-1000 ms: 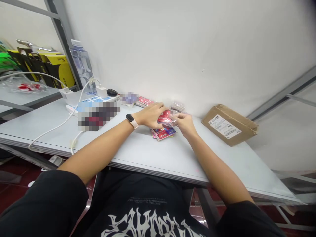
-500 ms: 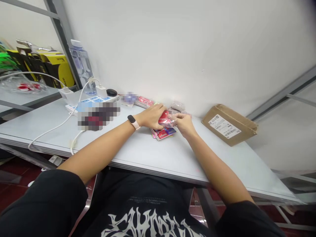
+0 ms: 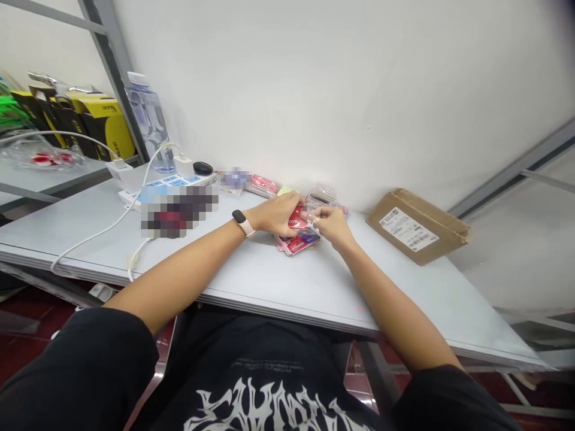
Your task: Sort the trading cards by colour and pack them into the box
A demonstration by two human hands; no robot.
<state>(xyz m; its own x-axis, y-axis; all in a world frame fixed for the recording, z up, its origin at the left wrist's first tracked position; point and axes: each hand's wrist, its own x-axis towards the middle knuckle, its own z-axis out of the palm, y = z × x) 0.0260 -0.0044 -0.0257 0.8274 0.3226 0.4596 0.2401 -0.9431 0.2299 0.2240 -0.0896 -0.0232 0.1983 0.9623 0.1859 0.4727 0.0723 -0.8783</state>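
My left hand (image 3: pixel 282 214), with a band on its wrist, is closed round a red card packet (image 3: pixel 297 219). Clear plastic wrapping (image 3: pixel 313 219) extends from the packet's right side, and the fingers of my right hand (image 3: pixel 333 226) pinch it. Just below both hands lies a pile of colourful cards (image 3: pixel 298 243) on the table. Behind them, near the wall, are a red wrapped packet (image 3: pixel 264 185) and a stack of clear-wrapped packets (image 3: pixel 322 194), partly hidden by my hands.
At the right stands a cardboard box (image 3: pixel 417 227) with a label. On the left are a power strip (image 3: pixel 168 187) with white cables, a water bottle (image 3: pixel 150 123), a black oval object (image 3: pixel 203 168) and a blurred-out item (image 3: pixel 179 211). Yellow-black boxes (image 3: pixel 105 123) fill a side shelf.
My right hand has shifted slightly left, and the plastic looks more bunched at its fingers. The red packet stays in my left hand, showing less of its face.
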